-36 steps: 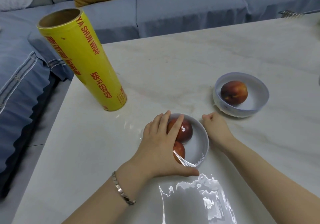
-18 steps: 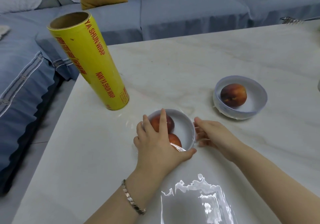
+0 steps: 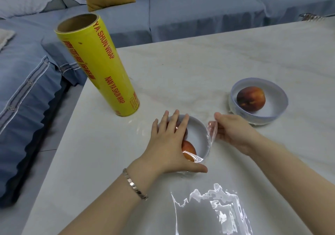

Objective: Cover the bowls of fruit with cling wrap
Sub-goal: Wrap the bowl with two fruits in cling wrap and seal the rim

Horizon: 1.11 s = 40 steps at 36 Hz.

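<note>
A small white bowl with red fruit stands on the marble table near me, under a sheet of clear cling wrap. My left hand lies flat over the bowl's left half, fingers straight, thumb along the near rim. My right hand pinches the film's loose edge at the bowl's right side. A second white bowl with one peach sits further right; film clings round it. The yellow cling wrap roll stands upright at the left.
The marble table has its left edge close to the roll. A loose crumpled piece of film lies on the table near me. A blue sofa with cushions runs behind and to the left.
My right hand has lifted from the table beside the bowl and now pinches the film edge up at the bowl's right rim. My left hand stays flat on the bowl.
</note>
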Tool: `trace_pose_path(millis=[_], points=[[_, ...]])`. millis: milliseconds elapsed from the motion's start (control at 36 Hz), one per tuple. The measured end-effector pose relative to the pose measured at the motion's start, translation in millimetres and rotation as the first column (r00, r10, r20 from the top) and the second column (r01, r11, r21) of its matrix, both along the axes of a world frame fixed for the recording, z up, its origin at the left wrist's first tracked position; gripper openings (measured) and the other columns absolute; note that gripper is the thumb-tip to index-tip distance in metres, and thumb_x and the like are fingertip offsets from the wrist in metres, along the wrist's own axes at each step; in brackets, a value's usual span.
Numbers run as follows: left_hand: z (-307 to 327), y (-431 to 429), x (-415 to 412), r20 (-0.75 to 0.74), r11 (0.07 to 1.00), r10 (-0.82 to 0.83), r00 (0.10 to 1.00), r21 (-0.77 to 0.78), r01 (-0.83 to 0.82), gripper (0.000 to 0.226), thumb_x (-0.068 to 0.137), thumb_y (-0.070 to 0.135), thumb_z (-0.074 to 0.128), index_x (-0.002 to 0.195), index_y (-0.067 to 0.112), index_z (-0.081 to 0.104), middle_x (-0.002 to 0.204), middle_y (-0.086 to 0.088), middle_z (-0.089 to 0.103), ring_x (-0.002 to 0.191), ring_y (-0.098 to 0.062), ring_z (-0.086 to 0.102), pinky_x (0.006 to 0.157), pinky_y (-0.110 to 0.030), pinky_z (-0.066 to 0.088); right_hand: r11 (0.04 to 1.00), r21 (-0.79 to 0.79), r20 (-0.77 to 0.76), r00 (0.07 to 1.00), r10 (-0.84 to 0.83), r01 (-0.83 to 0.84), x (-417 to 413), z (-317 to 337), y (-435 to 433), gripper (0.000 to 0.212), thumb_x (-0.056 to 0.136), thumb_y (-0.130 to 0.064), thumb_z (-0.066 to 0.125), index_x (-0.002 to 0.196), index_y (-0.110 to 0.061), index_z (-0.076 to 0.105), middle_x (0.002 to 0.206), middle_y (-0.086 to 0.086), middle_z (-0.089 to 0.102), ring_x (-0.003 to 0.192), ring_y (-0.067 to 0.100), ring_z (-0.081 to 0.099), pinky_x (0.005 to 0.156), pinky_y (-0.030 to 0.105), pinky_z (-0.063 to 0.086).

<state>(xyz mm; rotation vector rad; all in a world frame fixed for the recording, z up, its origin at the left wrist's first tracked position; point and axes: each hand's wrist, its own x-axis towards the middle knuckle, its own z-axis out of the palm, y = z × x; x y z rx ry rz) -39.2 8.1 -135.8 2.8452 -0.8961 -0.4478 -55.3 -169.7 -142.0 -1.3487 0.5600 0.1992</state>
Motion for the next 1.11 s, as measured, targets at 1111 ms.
trace_pose_path(millis=[1111], points=[[-13, 4, 2, 0.095, 0.995, 0.019, 0.995, -0.094, -0.01, 0.122, 0.048, 0.085, 0.043, 0.144, 0.037, -0.014, 0.157, 0.008, -0.009, 0.144, -0.019, -0.01, 0.117, -0.043, 0.002, 0.627, -0.743, 0.279, 0.96, -0.029, 0.235, 25, -8, 10, 0.049, 0.098, -0.027, 0.038, 0.053, -0.012, 0.026, 0.05, 0.003, 0.03, 0.049, 0.015, 0.027, 0.056, 0.031, 0.021]])
